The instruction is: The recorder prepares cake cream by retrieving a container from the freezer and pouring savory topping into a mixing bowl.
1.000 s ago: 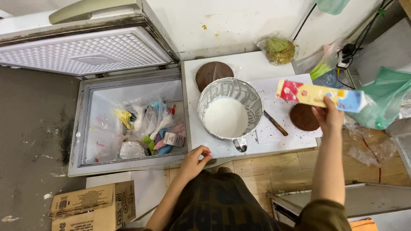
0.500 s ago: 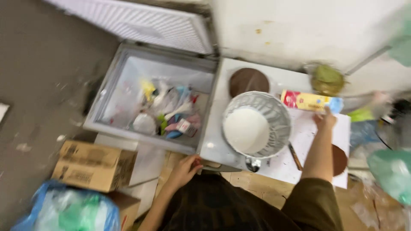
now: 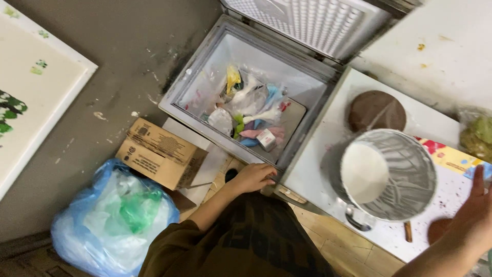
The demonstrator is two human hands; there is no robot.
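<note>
The left hand [image 3: 254,177] rests with loosely bent fingers on the front rim of the open chest freezer [image 3: 202,77], at the corner where the freezer meets the white table [image 3: 318,159]. It grips nothing; it only leans on the edge. The freezer lid [image 3: 307,20] stands raised behind. Inside the freezer lie many frozen bags [image 3: 251,105] in white, yellow, blue and pink, and one small box [image 3: 266,139] near the front wall.

The right hand [image 3: 474,208] is at the far right edge of the view, flat and open, with the fingers stretched toward a colourful carton [image 3: 451,156] that lies on the table. Whether the fingertips touch the carton, I cannot tell. Just beside this hand stands a metal bowl [image 3: 410,169] with white liquid in it. Behind the bowl lies a round brown disc [image 3: 376,110].

On the floor, left of the person, sit a cardboard box [image 3: 159,151] and a blue plastic bag [image 3: 110,215], close together.
</note>
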